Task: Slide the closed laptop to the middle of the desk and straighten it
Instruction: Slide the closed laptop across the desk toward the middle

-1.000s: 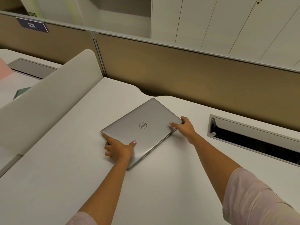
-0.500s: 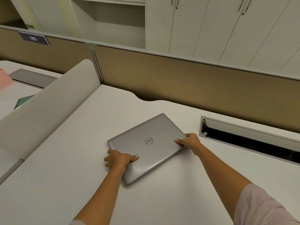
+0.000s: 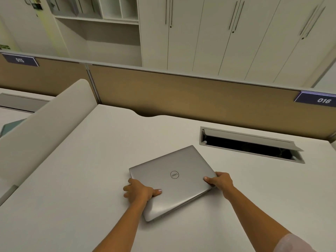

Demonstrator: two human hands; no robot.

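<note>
A closed silver laptop [image 3: 174, 177] with a round logo lies flat on the white desk [image 3: 76, 188], turned at an angle to the desk's edges. My left hand [image 3: 140, 191] grips its left side, thumb on the lid and fingers curled at the edge. My right hand [image 3: 221, 181] holds the right corner, thumb on top. Both forearms reach in from the bottom of the view.
An open cable slot [image 3: 251, 145] with a raised flap is set into the desk just behind and right of the laptop. A tan partition [image 3: 181, 95] bounds the back. A curved white divider [image 3: 45, 128] stands along the left side. White cabinets [image 3: 218, 33] rise behind.
Both hands have slid the laptop to the right and toward me across the desk, keeping the same grip. It lies a little less skewed than before.
</note>
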